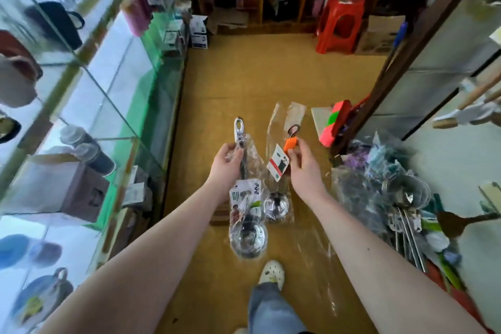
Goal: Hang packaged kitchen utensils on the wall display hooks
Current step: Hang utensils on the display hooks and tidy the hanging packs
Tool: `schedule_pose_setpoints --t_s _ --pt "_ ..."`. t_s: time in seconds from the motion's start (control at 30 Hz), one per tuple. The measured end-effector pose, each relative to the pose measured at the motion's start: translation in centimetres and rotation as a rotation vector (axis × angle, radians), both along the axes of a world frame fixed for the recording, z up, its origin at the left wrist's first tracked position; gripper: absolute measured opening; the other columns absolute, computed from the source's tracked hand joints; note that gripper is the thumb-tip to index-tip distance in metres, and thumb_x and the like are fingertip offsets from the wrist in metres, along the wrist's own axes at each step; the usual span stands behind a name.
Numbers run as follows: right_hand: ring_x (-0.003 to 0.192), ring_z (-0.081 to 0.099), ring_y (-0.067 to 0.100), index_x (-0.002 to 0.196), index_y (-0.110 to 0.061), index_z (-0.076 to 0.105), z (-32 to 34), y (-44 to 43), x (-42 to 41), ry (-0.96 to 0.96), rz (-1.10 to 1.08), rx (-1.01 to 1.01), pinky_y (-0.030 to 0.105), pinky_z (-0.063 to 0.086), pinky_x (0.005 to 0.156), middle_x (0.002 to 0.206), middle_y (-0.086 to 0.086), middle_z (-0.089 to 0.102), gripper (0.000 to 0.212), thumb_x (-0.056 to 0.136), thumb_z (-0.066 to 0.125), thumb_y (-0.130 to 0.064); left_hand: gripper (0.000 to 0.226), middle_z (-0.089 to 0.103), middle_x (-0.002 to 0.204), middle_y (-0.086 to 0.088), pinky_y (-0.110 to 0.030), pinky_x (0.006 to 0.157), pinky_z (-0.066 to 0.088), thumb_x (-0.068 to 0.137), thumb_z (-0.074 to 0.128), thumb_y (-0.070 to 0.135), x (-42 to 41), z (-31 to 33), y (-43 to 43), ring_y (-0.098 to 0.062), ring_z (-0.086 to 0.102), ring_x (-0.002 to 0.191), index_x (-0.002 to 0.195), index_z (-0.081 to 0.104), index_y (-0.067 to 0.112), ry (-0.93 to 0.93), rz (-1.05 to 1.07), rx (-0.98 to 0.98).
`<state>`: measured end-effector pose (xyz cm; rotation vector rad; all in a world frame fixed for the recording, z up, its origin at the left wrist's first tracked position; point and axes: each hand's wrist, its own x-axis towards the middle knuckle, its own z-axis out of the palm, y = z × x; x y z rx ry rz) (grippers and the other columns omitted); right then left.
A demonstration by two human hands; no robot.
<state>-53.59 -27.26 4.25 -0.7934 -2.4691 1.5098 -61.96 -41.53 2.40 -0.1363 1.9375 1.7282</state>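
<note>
My left hand (226, 164) grips the handle of a steel ladle (247, 236) wrapped in clear plastic, its metal hanging loop pointing away from me and its bowl hanging below my wrist. My right hand (303, 168) pinches the orange handle end of a second bagged ladle (277, 205), just below its black hanging loop; a paper label dangles beside my fingers. Both ladles hang over the floor between my forearms. On the white wall at the right edge, a few wooden-handled utensils (471, 106) hang.
A heap of bagged steel utensils (385, 192) lies on the floor at the right, against the wall. A glass display case (81, 106) with bottles and bags runs along the left. A red plastic stool (340, 22) and cartons stand at the far end. My shoe (272, 274) is below.
</note>
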Motion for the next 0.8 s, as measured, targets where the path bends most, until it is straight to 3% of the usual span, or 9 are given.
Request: schedule_pose_setpoints --t_s 0.1,0.17,0.3,0.43,0.5,0.63,0.8 --pt "0.111 0.056 0.019 0.148 -0.021 0.024 -1.7 2.0 -4.2 -0.024 0.043 -0.048 0.025 0.047 0.085 0.135 0.007 0.053 0.047 0.102 0.035 -0.023 0.026 0.066 0.105 -0.005 -0.024 0.053 0.055 0.099 0.048 0.030 -3.0 -0.2 1.1 -0.015 0.071 0.076 0.122 0.049 0.019 -0.024 0.029 -0.011" --pt "0.106 0.055 0.013 0.148 -0.023 0.024 -2.8 3.2 -6.5 -0.054 0.057 -0.095 0.018 0.045 0.078 0.133 0.005 0.054 0.049 0.102 0.037 -0.017 0.027 0.066 0.104 -0.003 -0.026 0.055 0.056 0.099 0.047 0.030 -5.1 -0.6 2.0 -0.015 0.071 0.079 0.123 0.049 0.019 -0.057 0.046 -0.028" --pt "0.116 0.053 0.018 0.140 -0.022 0.037 -5.7 5.3 -9.9 -0.099 0.066 -0.120 0.021 0.040 0.086 0.130 0.004 0.055 0.046 0.098 0.045 -0.006 0.031 0.067 0.103 -0.002 -0.027 0.055 0.057 0.098 0.048 0.030 -8.9 -2.5 3.9 -0.017 0.072 0.080 0.127 0.049 0.018 -0.087 0.054 -0.073" --pt "0.107 0.057 0.015 0.124 -0.011 0.055 -9.2 6.7 -12.0 -0.119 0.004 -0.115 0.021 0.041 0.088 0.119 0.004 0.061 0.029 0.096 0.049 -0.005 0.036 0.067 0.113 -0.008 -0.026 0.056 0.057 0.098 0.049 0.030 -11.6 -5.8 5.2 -0.017 0.071 0.085 0.130 0.047 0.015 -0.101 0.070 -0.095" --pt "0.104 0.058 0.015 0.122 -0.011 0.058 -11.6 7.0 -13.1 -0.127 -0.016 -0.113 0.022 0.043 0.087 0.115 0.003 0.063 0.028 0.096 0.049 -0.005 0.033 0.069 0.108 -0.007 -0.024 0.056 0.056 0.098 0.050 0.029 -12.9 -8.0 5.8 -0.016 0.072 0.081 0.128 0.049 0.015 -0.086 0.061 -0.119" --pt "0.094 0.060 0.012 0.118 -0.012 0.061 -17.8 7.5 -15.3 -0.161 -0.054 -0.110 0.008 0.040 0.072 0.109 0.003 0.065 0.025 0.096 0.050 -0.008 0.021 0.069 0.090 0.000 -0.021 0.051 0.052 0.098 0.049 0.026 -15.3 -14.3 6.3 -0.010 0.069 0.069 0.118 0.053 0.018 -0.074 0.070 -0.151" --pt "0.090 0.058 0.012 0.115 -0.010 0.063 -28.1 8.2 -17.3 -0.193 -0.150 -0.107 0.020 0.042 0.079 0.100 -0.004 0.062 0.023 0.096 0.050 -0.008 0.027 0.070 0.094 -0.001 -0.037 0.070 0.059 0.098 0.050 0.029 -18.2 -25.9 6.7 -0.018 0.071 0.080 0.122 0.052 0.018 -0.140 0.058 -0.180"
